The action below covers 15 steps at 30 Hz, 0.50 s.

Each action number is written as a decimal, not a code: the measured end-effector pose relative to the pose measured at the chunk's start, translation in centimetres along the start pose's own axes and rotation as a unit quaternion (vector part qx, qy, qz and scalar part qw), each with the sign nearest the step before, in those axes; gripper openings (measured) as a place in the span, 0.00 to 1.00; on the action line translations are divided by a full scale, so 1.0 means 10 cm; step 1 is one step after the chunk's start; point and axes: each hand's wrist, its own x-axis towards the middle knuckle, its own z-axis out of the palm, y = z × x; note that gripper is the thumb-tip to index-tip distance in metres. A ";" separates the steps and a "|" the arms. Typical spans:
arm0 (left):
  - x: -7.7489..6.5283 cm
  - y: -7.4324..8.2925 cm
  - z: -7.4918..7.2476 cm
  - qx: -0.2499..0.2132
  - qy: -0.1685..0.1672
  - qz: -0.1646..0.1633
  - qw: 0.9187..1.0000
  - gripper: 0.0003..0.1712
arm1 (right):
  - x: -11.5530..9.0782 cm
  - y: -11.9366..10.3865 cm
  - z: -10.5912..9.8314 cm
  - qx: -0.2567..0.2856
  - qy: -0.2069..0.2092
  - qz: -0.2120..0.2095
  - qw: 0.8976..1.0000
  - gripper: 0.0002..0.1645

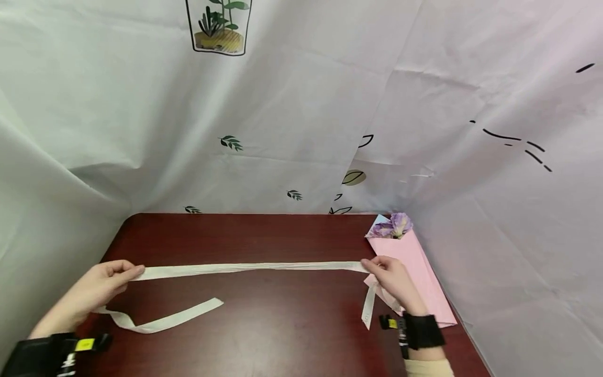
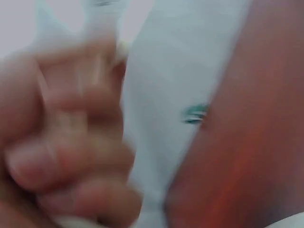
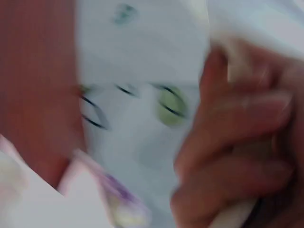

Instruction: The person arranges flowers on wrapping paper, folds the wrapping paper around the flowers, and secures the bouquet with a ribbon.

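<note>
A long white ribbon (image 1: 254, 267) is stretched level above the dark red table between both hands. At the left, my left hand (image 1: 105, 283) pinches it between thumb and forefinger; a loose tail (image 1: 165, 323) curls below that hand to the right. My right hand (image 1: 393, 277) pinches the ribbon's other side, and a short tail (image 1: 368, 308) hangs beneath. Both wrist views are blurred, with curled fingers (image 2: 71, 161) in the left one and curled fingers (image 3: 232, 156) in the right one.
A pink paper-wrapped bouquet (image 1: 421, 267) with purple flowers (image 1: 398, 225) lies along the table's right side, partly behind the right hand. White printed cloth (image 1: 282, 104) surrounds the table (image 1: 282, 324) at the back and sides.
</note>
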 end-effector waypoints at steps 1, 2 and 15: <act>0.06 -0.03 0.09 0.020 0.023 -0.027 0.999 0.24 | 0.06 0.04 0.14 -0.016 0.005 0.012 1.000 0.23; 0.12 -0.07 0.18 0.035 0.037 -0.047 0.998 0.27 | 0.12 0.09 0.27 -0.025 0.004 0.021 0.999 0.23; 0.36 -0.42 0.71 0.074 0.132 -0.084 0.985 0.26 | 0.25 0.40 0.92 -0.078 0.067 0.077 0.992 0.24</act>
